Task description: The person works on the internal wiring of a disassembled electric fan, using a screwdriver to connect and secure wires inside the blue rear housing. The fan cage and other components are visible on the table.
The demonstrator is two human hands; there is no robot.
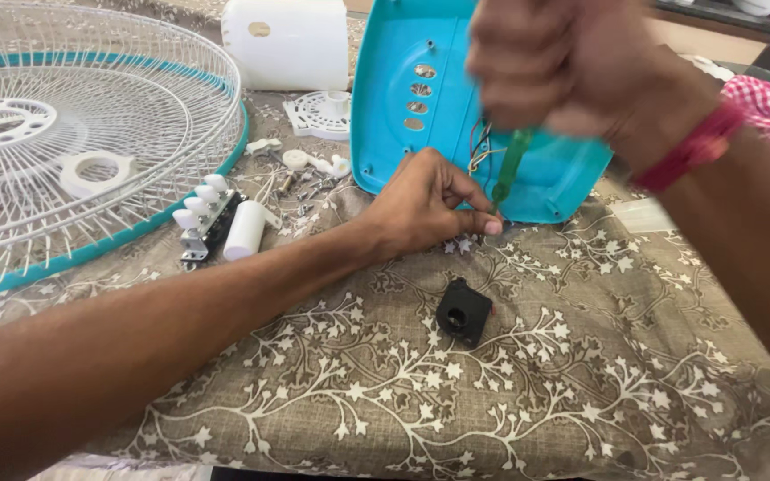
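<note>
Head | right hand (572, 67) fist grips screwdriver (511, 165) | left hand (425, 205) fingers pinch its tip

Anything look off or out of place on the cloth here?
Nothing broken or spilled. The fan is simply in pieces: wire guard flat at left, push-button switch block and white cylinder loose beside scattered screws, black part alone. Bare wires hang out of the turquoise housing.
</note>
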